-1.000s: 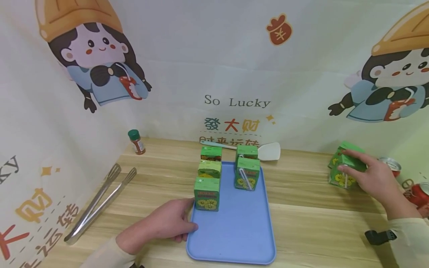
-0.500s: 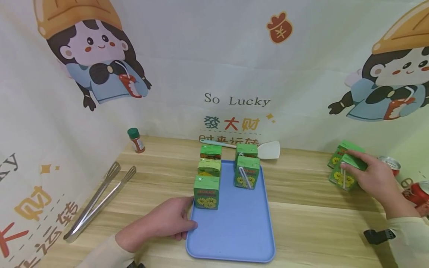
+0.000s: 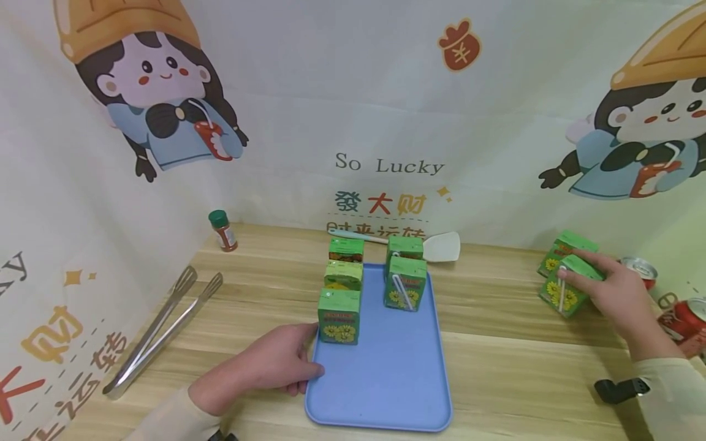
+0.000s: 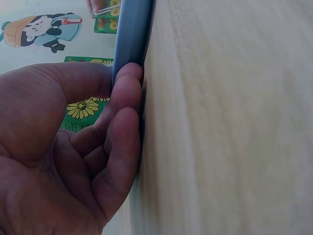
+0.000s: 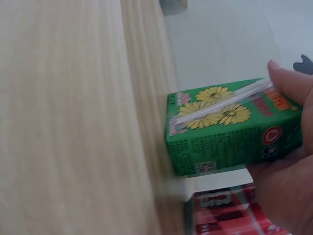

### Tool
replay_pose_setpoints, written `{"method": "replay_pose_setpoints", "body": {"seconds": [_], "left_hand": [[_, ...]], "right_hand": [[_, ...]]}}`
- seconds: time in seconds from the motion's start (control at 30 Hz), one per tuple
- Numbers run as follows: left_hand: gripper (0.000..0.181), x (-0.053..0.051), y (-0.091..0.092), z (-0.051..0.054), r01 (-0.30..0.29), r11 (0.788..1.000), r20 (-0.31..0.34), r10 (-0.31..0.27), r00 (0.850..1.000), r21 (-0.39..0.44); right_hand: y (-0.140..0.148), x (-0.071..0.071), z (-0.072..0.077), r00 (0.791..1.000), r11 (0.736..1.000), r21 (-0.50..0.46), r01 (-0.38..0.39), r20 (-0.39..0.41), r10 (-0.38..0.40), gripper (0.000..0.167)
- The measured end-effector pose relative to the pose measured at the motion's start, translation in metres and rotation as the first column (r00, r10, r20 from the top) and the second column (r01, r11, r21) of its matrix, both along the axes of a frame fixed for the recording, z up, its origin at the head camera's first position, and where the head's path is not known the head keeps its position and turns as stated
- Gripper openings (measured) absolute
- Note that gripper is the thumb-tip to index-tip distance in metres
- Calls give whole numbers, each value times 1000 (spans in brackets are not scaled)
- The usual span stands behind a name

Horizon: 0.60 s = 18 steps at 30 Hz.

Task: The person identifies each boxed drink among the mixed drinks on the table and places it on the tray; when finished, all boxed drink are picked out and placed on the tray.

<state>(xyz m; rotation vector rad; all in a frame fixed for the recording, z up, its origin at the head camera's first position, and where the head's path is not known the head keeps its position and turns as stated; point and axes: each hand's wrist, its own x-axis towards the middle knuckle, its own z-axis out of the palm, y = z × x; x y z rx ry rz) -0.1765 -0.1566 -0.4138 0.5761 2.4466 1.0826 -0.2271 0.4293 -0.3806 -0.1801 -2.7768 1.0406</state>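
Observation:
My left hand (image 3: 276, 361) grips the left edge of a blue tray (image 3: 386, 386), thumb on the rim; in the left wrist view its fingers curl against the tray's edge (image 4: 133, 39). Several green drink cartons stand on the tray in two rows; the front left one (image 3: 339, 324) is close to my left hand, and the front right one (image 3: 405, 291) has a straw on its face. At the far right my right hand (image 3: 623, 297) holds another drink carton (image 5: 215, 132) with a white straw, fingers and thumb around its top. A similar carton (image 3: 557, 254) stands just behind it.
Red cans (image 3: 686, 324) stand beside my right forearm, one can (image 3: 640, 269) behind the hand. Metal tongs (image 3: 160, 337) and a green-capped spice jar (image 3: 223, 231) are at left. A white spatula (image 3: 441, 247) lies behind the tray, by the cloth backdrop (image 3: 496, 153).
The carton in my right hand has turned and tilted slightly and shifted a little toward me, apart from the one behind it. My left hand keeps its hold on the tray.

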Motion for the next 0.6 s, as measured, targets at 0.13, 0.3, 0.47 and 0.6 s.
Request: {"method": "replay_pose_setpoints", "body": {"seconds": [0.13,0.3,0.47,0.6], "left_hand": [[91,0,1,0,-2,1000,3,2,1000,-3],[90,1,1,0,-3,1000,1,3,1000,-3],[90,1,0,0,-2,1000,1,2,1000,-2],[91,1,0,0,-2,1000,4,2,1000,6]], "right_hand": [[3,1,-6,1000,996,-93,10,-12,-11,81],[5,1,-12,1000,988,-152,-6,-31,1,77],[5,0,-15,999,987,-156,-25,-42,18,77],[5,-1,-17,999,984,-176,-23,-49,15,75]]}}
